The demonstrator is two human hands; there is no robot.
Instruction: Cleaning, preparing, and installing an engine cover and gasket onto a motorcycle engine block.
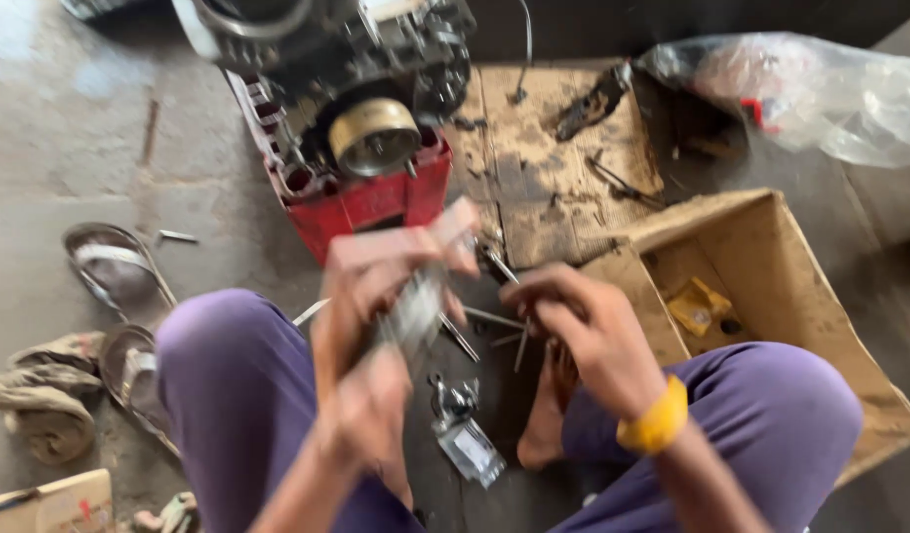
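My left hand [391, 286] is blurred and raised between my knees, closed around a long grey metal part [415, 311]. My right hand [573, 321], with a yellow band [657, 419] at the wrist, is beside it with fingers curled; its fingertips pinch at something small and thin, too blurred to name. Both hands hover over thin metal rods [494, 321] and a small metal piece [465, 434] lying on the floor. In front of me an engine [346, 69] sits on a red crate [371, 202].
An open cardboard box [771, 286] with a yellow item [700, 304] stands at my right knee. Flattened cardboard [563, 158] with tools lies behind it, a clear plastic bag [810, 89] at far right. Sandals [114, 271] and rags [45, 395] lie at left.
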